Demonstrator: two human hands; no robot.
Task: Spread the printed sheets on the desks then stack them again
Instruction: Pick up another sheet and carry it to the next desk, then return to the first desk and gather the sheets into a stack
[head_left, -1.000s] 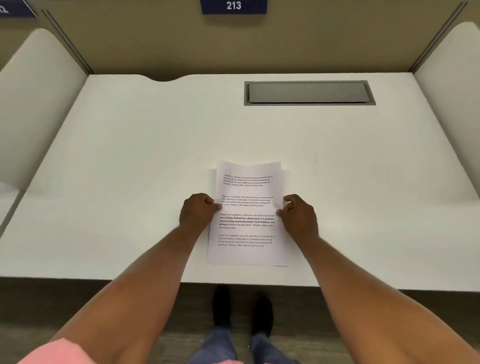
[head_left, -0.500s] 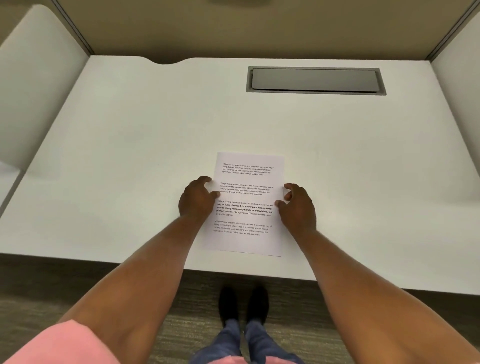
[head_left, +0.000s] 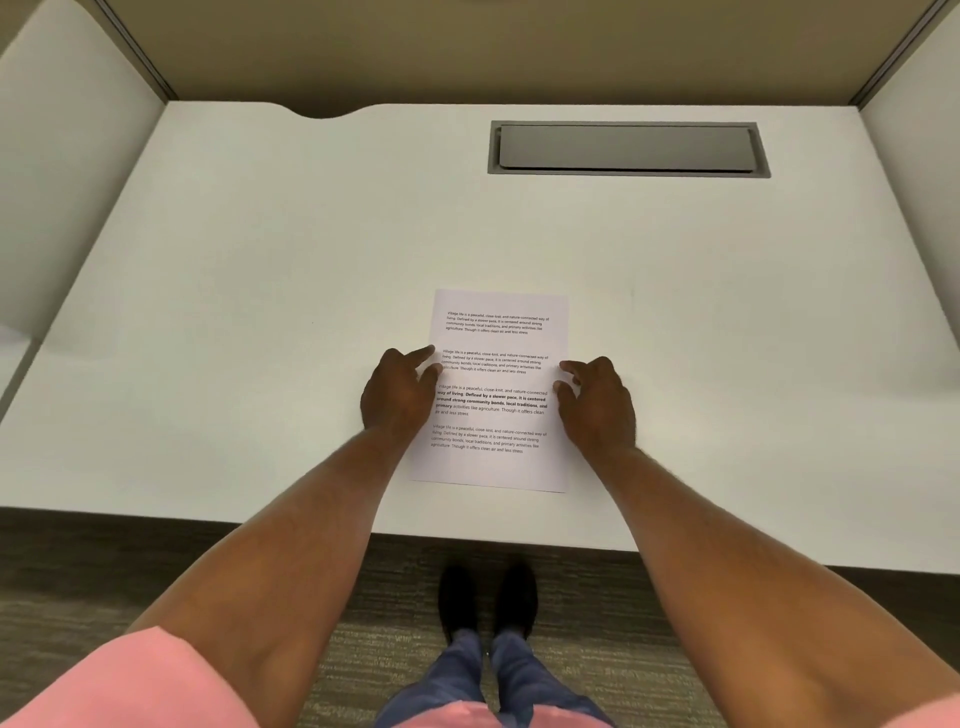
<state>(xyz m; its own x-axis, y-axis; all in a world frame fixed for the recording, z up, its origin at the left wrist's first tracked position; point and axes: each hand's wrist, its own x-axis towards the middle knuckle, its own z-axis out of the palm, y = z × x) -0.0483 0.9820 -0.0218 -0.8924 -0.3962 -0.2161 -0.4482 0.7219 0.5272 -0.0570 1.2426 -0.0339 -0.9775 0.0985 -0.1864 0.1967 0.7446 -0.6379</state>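
Note:
A stack of printed sheets (head_left: 493, 389) lies flat on the white desk (head_left: 260, 312), near its front edge, with several paragraphs of black text on the top page. My left hand (head_left: 397, 392) rests at the stack's left edge, fingers spread and fingertips touching the paper. At the right edge sits my right hand (head_left: 597, 400), its fingers likewise apart and touching the paper's side. Neither hand grips the sheets. How many sheets lie in the stack cannot be told.
A grey cable-tray lid (head_left: 626, 148) is set into the desk at the back right. White side dividers (head_left: 67, 171) wall the desk left and right, with a tan panel (head_left: 493, 47) behind. Carpet and my shoes (head_left: 488, 603) show below the front edge.
The sheets were held bowed between both closed hands; now they lie flat, and both hands have let go, fingers spread at the edges. The view has tilted down slightly.

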